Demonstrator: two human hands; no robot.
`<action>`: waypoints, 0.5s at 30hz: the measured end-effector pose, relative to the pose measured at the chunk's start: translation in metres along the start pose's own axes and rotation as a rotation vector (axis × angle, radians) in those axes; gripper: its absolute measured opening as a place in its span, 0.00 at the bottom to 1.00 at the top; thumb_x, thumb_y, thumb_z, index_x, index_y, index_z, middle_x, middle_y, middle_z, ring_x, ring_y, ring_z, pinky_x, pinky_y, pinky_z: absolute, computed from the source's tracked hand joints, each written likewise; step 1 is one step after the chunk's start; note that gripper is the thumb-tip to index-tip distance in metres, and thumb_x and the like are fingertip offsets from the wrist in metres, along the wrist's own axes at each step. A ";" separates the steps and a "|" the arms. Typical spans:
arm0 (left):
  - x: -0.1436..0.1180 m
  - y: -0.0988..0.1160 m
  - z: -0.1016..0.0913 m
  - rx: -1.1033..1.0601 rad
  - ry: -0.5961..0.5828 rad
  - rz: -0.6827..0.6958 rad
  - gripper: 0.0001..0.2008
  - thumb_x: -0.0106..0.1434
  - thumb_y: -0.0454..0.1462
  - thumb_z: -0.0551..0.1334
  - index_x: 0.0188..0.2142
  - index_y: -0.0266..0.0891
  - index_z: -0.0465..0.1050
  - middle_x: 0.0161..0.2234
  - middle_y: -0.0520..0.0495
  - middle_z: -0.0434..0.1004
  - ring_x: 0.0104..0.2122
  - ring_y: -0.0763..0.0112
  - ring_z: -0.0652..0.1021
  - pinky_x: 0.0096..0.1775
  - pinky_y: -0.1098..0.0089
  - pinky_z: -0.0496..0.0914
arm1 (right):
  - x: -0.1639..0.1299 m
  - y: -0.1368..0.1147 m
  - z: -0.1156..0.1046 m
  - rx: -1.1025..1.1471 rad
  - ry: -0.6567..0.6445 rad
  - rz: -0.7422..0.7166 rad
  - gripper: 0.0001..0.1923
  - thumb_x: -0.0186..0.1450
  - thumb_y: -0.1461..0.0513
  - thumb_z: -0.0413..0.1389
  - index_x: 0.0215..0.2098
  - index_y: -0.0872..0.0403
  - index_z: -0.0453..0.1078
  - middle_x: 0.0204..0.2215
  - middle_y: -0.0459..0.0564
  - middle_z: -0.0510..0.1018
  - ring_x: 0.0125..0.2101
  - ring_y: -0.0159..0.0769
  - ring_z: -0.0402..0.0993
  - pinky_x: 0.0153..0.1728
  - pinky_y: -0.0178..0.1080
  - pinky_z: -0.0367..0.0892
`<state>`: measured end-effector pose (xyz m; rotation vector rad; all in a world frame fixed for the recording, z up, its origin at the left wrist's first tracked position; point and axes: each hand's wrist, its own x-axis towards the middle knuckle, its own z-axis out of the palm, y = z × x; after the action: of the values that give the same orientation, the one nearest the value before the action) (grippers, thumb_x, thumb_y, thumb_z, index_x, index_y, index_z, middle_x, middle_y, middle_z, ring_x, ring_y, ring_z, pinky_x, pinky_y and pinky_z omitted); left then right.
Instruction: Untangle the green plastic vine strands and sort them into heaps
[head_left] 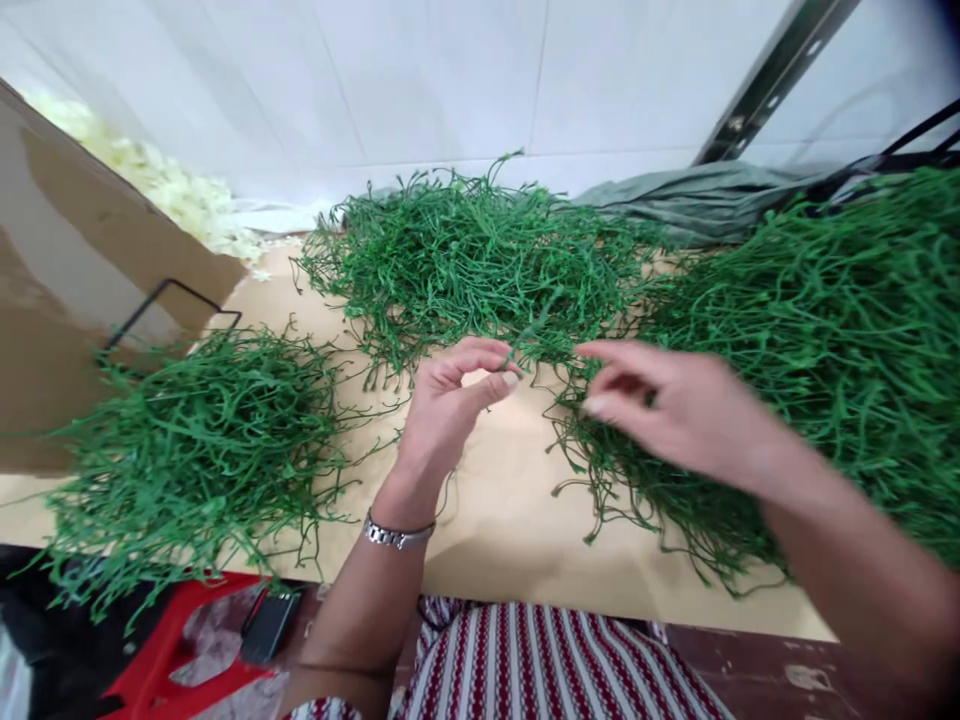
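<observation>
My left hand (450, 405), with a metal bracelet at the wrist, pinches the end of a thin green plastic stem (534, 335) between thumb and fingers over the tan cardboard sheet (495, 510). My right hand (664, 405) hovers just to its right, blurred, fingers curled and apart, above the edge of the large right pile of green stems (825, 350). I cannot see anything held in it. A second pile of stems (472, 255) lies at the back centre. A third pile (202, 440) lies at the left.
A brown cardboard box wall (67, 270) with a black wire frame (169, 300) stands at the left, white scraps (172, 190) behind it. A grey-green cloth (697, 195) and a metal bar (772, 75) sit against the white wall. A red stool (172, 650) holds a dark phone (268, 625).
</observation>
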<state>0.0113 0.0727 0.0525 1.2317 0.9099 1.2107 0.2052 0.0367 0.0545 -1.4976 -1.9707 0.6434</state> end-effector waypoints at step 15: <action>-0.014 0.007 -0.026 0.856 0.004 0.226 0.10 0.57 0.35 0.58 0.38 0.36 0.73 0.38 0.44 0.75 0.38 0.66 0.74 0.42 0.65 0.66 | 0.018 -0.014 0.075 0.773 -0.229 0.258 0.16 0.55 0.52 0.56 0.21 0.56 0.63 0.14 0.40 0.64 0.13 0.24 0.60 0.14 0.30 0.57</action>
<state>-0.0179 0.0634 0.0536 2.0481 1.3889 1.0066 0.1396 0.0481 0.0134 -1.2086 -1.4031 1.5329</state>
